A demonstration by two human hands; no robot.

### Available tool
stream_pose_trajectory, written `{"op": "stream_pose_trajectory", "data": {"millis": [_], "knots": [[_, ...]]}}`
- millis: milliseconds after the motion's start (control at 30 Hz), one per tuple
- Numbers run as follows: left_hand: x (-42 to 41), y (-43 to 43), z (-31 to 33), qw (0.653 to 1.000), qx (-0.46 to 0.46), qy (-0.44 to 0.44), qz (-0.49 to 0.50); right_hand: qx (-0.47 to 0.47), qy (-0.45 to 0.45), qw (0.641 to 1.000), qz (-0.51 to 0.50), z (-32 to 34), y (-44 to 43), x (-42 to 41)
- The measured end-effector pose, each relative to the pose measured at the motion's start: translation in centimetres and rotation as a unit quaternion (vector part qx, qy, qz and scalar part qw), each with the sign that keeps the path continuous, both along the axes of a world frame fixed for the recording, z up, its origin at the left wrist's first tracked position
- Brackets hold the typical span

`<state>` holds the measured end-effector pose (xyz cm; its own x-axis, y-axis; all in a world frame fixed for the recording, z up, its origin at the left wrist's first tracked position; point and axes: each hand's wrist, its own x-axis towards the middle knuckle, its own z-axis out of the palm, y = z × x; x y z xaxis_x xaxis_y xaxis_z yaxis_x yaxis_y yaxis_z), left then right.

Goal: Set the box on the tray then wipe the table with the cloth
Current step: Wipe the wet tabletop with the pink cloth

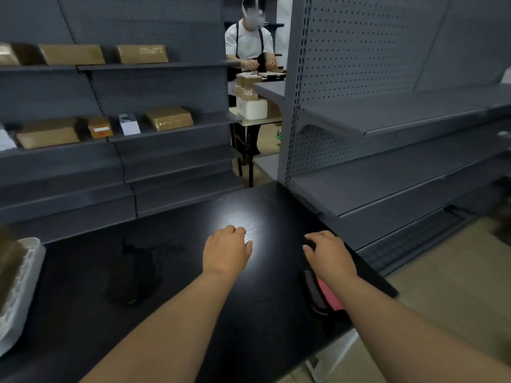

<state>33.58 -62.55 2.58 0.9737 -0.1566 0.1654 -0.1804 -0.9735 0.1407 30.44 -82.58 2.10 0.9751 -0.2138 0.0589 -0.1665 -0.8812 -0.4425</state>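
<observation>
Inspector: Nearest the lens, the person's two forearms reach out over the black table (249, 313). The left hand (226, 251) lies palm down, fingers curled loosely, gripping nothing. The right hand (329, 251) rests near the table's right edge, also empty so far as can be seen.

Clerk: And the task items?

Inspector: The white tray (25, 286) sits at the far left edge with a brown box (9, 261) in it, partly cut off by the frame. A dark cloth (138, 269) lies crumpled on the table, left of the left hand and apart from it. A pink and grey item (325, 297) lies under the right forearm.

Clerk: Risks?

Inspector: Judged only: the dark cloth is hard to see against the dark top, so a reach may miss it. A wide wipe could push the pink item off the right edge.

Clerk: Any markings?

Inspector: Parcels on the shelves (154, 125) carry labels, none legible.
</observation>
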Motion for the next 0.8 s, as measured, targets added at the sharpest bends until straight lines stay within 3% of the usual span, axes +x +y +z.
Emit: {"op": "stream_pose_trajectory", "data": {"millis": [367, 800], "knots": [[-1.7, -14.5, -4.0, 0.996, -0.026, 0.057, 0.056, -0.026, 0.070, 0.992, 0.097, -3.9, -14.9, 2.5], [-4.2, -19.3, -10.9, 0.971, -0.026, 0.226, 0.078, -0.030, 0.183, 0.966, 0.183, -10.1, -15.6, 1.8]]}}
